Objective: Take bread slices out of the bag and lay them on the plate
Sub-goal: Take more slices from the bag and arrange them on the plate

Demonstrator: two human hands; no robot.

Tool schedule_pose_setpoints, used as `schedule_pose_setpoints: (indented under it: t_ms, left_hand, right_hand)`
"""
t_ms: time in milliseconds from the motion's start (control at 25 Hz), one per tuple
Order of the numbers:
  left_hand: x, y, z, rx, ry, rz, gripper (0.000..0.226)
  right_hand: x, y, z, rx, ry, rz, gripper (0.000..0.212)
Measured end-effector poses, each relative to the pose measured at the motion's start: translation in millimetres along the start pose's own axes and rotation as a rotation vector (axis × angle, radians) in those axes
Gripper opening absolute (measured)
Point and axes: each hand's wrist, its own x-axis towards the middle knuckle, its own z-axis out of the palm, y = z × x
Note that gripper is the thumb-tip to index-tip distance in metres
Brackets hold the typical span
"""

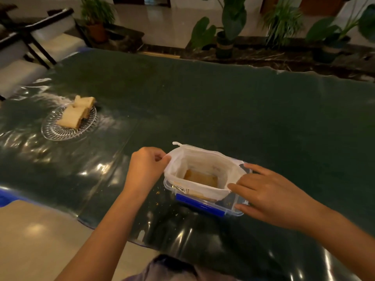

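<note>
A white plastic bread bag point(203, 161) stands open inside a clear plastic box point(231, 209) with a blue clip, near the table's front edge. A brown bread slice point(200, 178) lies at the bottom of the bag. My left hand point(145, 169) pinches the bag's left rim. My right hand point(272, 192) pinches the bag's right rim and rests on the box. Far to the left, a clear glass plate point(60, 131) carries bread slices point(76, 113) laid on top of each other.
The dark green table point(203, 102) is covered with a shiny plastic sheet. Crumbs point(157, 192) lie beside the box. Chairs point(40, 37) stand at the far left, and potted plants point(225, 33) line the floor beyond the table.
</note>
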Motion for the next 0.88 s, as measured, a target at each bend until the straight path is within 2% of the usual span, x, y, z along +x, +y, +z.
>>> schedule_pose_setpoints:
  t_ms: [200,280,360,520,600,680,800,840,880]
  left_hand:
    - [-17,3,5,0.009,-0.068,0.128,0.014]
    - [-22,6,7,0.023,-0.093,0.186,0.013]
    - [-25,8,9,0.021,-0.110,0.219,0.012]
    - [-29,6,5,-0.002,-0.147,0.243,0.011]
    - [-25,0,0,-0.050,-0.147,0.198,0.012]
    - [-22,-6,-3,-0.078,-0.166,0.146,0.013]
    - [-21,-12,-3,-0.099,-0.207,0.116,0.018]
    - [-22,-13,-3,-0.108,-0.220,0.106,0.017]
    - [-21,-14,-2,-0.117,-0.232,0.095,0.016]
  right_hand:
    - [15,-16,-14,0.060,-0.043,0.113,0.020]
    - [37,-22,-27,0.257,0.000,0.231,0.014]
    - [70,-28,-32,0.489,-0.032,0.361,0.019]
    - [134,-31,0,0.546,-0.418,0.328,0.007]
    - [148,-21,27,0.531,-0.611,0.373,0.020]
    - [151,-16,53,0.526,-0.714,0.443,0.034]
    - [150,-23,84,0.635,-0.652,0.510,0.043]
    - [149,-22,89,0.752,-0.617,0.507,0.042]
    - [147,-18,89,0.984,-0.600,0.478,0.038]
